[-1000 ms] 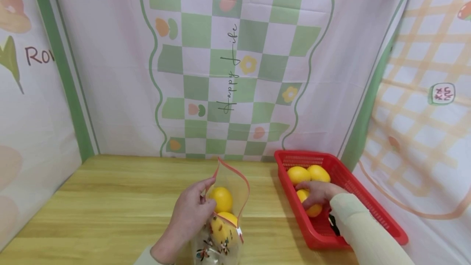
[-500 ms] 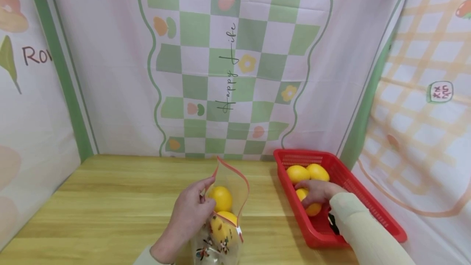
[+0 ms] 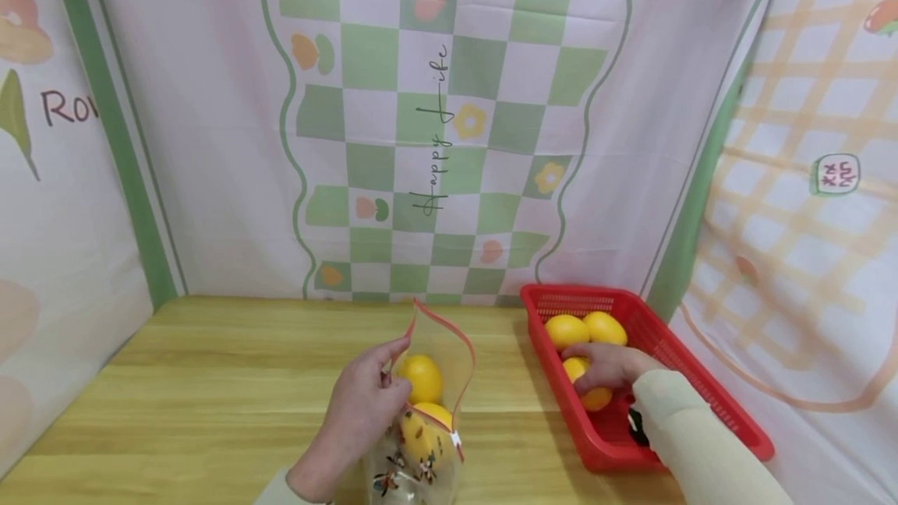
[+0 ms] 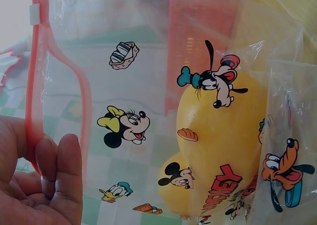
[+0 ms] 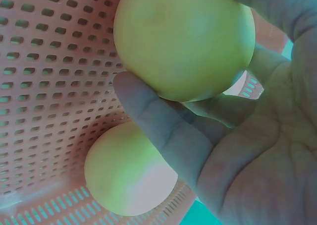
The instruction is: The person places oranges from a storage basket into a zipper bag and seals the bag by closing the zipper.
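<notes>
A clear zip bag [image 3: 393,462] with a red zip edge and cartoon prints stands on the table, its mouth gaping. My left hand [image 3: 361,404] pinches the bag's red edge between thumb and fingers; the left wrist view shows the hand [image 4: 44,180] at that edge too. Inside the bag are two yellow fruits, the upper fruit [image 3: 421,379] near the mouth and a lower one [image 3: 421,439] behind the prints. Within the red basket [image 3: 596,454] my right hand [image 3: 610,365] has its fingers curled round a yellow fruit [image 5: 183,41].
Two more yellow fruits, one on the left [image 3: 567,331] and one on the right [image 3: 605,328], lie at the basket's far end. The wooden table [image 3: 210,388] reaches back to a green-and-white checked cloth [image 3: 435,139]. A patterned cloth [image 3: 807,217] hangs at the right.
The head view has shifted very slightly. Both hands, the bag and the fruits otherwise keep their places.
</notes>
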`<act>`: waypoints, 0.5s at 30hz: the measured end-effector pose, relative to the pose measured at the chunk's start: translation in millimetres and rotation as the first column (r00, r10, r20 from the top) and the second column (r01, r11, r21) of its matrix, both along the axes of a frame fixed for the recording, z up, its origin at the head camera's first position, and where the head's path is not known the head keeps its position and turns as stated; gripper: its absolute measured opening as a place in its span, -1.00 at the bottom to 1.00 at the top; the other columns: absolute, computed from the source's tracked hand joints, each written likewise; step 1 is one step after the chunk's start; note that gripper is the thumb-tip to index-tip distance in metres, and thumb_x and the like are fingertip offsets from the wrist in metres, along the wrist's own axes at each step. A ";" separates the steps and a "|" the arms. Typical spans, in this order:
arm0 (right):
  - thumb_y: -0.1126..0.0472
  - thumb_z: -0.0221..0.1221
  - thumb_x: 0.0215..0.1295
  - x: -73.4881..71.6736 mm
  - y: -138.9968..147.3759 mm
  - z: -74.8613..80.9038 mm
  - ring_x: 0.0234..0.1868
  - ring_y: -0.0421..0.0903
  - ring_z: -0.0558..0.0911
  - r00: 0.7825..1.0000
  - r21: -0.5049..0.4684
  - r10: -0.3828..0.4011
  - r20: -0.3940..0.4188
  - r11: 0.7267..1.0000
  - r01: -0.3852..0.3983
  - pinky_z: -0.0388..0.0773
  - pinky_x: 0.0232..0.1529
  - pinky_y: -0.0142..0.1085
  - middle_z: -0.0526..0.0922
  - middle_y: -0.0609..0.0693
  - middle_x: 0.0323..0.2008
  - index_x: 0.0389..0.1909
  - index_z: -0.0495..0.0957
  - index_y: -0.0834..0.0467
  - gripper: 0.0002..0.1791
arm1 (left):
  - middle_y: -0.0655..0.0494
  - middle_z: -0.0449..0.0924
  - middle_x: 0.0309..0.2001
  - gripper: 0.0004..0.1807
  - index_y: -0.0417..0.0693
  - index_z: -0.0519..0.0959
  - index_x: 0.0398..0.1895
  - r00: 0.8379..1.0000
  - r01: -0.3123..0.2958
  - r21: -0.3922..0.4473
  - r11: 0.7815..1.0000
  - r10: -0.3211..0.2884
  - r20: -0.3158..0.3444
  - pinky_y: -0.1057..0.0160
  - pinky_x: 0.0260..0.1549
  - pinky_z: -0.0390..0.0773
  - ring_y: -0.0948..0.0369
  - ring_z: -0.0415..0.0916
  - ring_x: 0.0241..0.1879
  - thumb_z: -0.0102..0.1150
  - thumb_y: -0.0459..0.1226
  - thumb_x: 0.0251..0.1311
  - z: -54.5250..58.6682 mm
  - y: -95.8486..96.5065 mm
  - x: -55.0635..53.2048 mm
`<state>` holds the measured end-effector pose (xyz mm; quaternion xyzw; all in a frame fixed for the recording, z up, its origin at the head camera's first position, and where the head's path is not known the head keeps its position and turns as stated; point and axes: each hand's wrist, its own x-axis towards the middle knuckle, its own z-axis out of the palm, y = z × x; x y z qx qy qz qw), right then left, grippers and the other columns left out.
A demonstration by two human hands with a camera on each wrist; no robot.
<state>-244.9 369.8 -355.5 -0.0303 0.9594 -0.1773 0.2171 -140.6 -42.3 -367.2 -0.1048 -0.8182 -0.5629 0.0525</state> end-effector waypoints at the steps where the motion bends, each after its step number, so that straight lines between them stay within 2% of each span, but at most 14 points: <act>1: 0.05 0.54 -0.03 0.5 0.1 0.5 0.08 0.10 0.47 1.000 -0.008 -0.001 -0.004 1.000 0.001 0.61 -0.01 0.06 0.54 0.10 0.10 0.40 0.49 0.02 -0.13 | 0.08 0.48 -0.37 -0.34 0.01 0.51 0.43 1.000 -0.001 -0.001 1.000 0.001 0.002 0.50 -0.81 0.18 0.32 0.15 -0.75 0.13 -0.40 0.19 -0.1 0.1 0.1; 11: 0.04 0.54 0.00 1.5 -0.5 6.7 0.12 0.11 0.46 0.999 -0.065 -0.006 -0.045 0.998 0.003 0.65 -0.03 -0.01 0.55 0.10 0.11 0.46 0.44 0.06 -0.07 | 0.08 0.48 -0.35 -0.33 -0.02 0.49 0.45 1.000 -0.002 0.006 1.000 0.002 -0.001 0.51 -0.80 0.19 0.34 0.15 -0.75 0.14 -0.40 0.18 -0.6 0.3 0.8; 15: 0.05 0.51 0.03 2.4 -1.0 10.2 0.13 0.11 0.45 0.998 -0.073 -0.009 -0.059 0.997 0.005 0.66 -0.06 -0.03 0.54 0.11 0.13 0.45 0.44 0.07 -0.11 | 0.08 0.48 -0.35 -0.33 0.00 0.49 0.44 1.000 -0.001 0.006 1.000 0.001 0.000 0.50 -0.80 0.20 0.34 0.16 -0.75 0.14 -0.39 0.19 -0.7 0.5 0.8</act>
